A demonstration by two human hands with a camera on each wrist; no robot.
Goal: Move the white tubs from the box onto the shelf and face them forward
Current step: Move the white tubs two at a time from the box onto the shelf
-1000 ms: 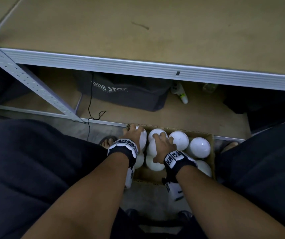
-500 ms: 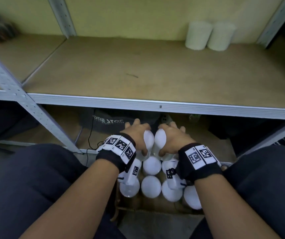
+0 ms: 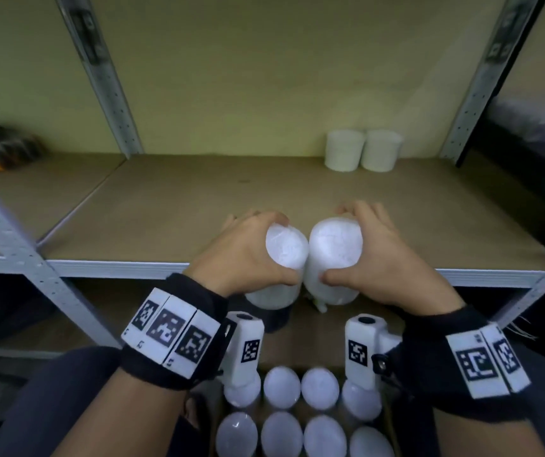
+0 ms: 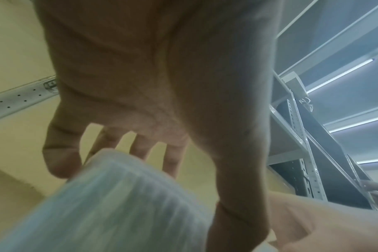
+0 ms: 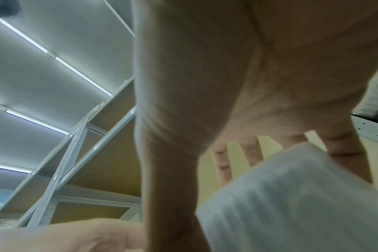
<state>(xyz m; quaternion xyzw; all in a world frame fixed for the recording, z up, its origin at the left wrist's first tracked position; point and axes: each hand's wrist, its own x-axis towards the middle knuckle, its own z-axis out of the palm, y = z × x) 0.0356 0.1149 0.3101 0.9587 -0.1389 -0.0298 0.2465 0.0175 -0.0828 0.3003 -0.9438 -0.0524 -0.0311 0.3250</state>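
Looking down through the head view, you had one white tub in each hand: your left hand (image 3: 248, 255) wrapped round the left tub (image 3: 284, 258), your right hand (image 3: 373, 258) round the right tub (image 3: 333, 249), the two tubs touching side by side and raised at the front edge of the shelf (image 3: 165, 206), not yet set down. Two more white tubs (image 3: 361, 150) already stood at the back right of that shelf, touching each other. Below your wrists the box (image 3: 297, 420) held eight tubs that showed as round white tops, so by my judgement the job was early: two placed, two in transit, most left to move. No label or writing was legible on any tub, so which side counted as the front could not be told; the only markings were square black-and-white codes on your wristbands (image 3: 169, 331).

From the left wrist view, your thumb and fingers (image 4: 60, 153) curled over the rim of a ribbed, blurred white tub (image 4: 110, 204), a firm full-hand grip.

From the right wrist view, the same held: fingers (image 5: 343, 156) spread over a ribbed tub (image 5: 296, 204), with shelf uprights (image 5: 71, 153) behind. No text was readable there either.
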